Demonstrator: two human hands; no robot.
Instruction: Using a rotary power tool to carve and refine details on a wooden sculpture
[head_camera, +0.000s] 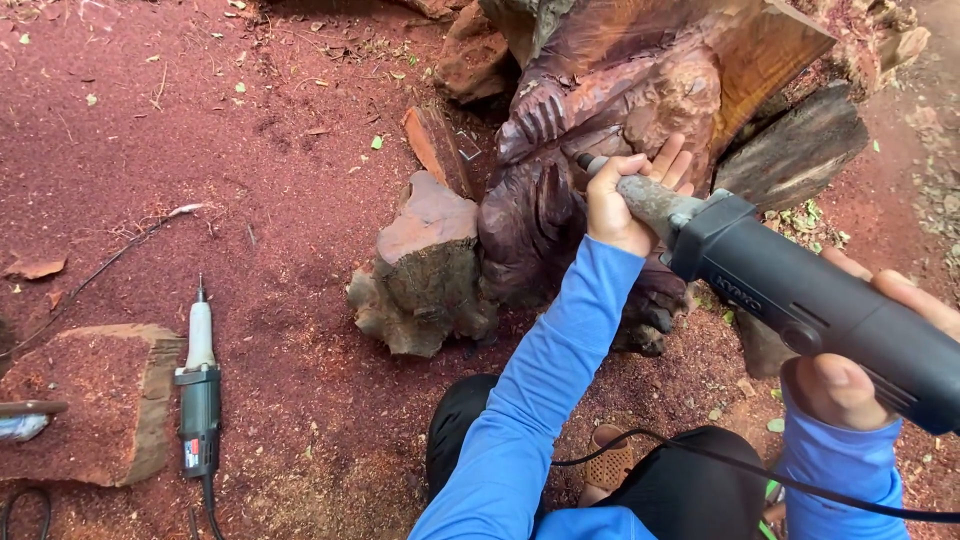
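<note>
A dark reddish wood carving (620, 110) with grooved feather-like forms leans at the top centre. I hold a dark grey die grinder (800, 300) against it. My left hand (625, 195) grips the tool's dusty metal neck near the tip, which touches the carving. My right hand (850, 375) wraps the grinder's thick body at the lower right. Both arms wear blue sleeves. The cutting bit is hidden behind my left hand.
A second, green and white grinder (198, 395) lies on the red sawdust ground at the left, cord trailing down. A rough log chunk (425, 270) props the carving. A flat wood slab (95, 400) sits at far left. A black cable (740, 465) crosses my knees.
</note>
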